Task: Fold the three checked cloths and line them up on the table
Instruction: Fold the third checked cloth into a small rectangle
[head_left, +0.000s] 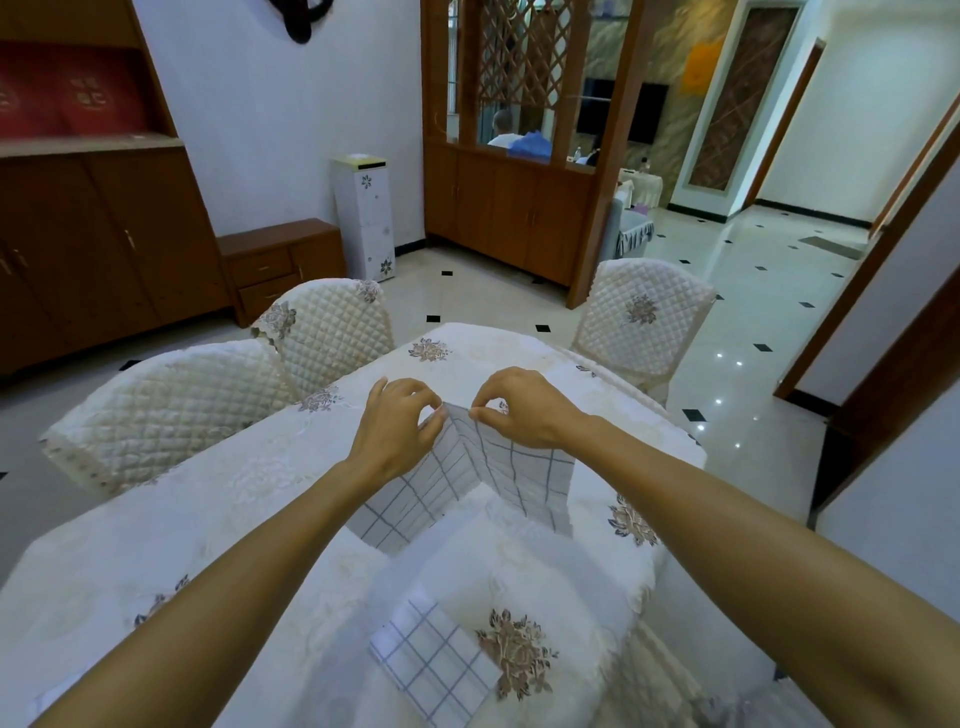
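Head view: left hand (397, 423) and right hand (519, 410) pinch a soft, light checked cloth (467, 478) by its top edge, best held at corners.

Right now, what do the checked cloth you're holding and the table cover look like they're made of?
Checked cloth: thin, soft woven fabric, probably cotton, matte. It hangs limp with a sharp crease between the pinching left hand and right hand. Table cover: thicker cream fabric with embroidered flowers and a faint sheen; fibre unclear.
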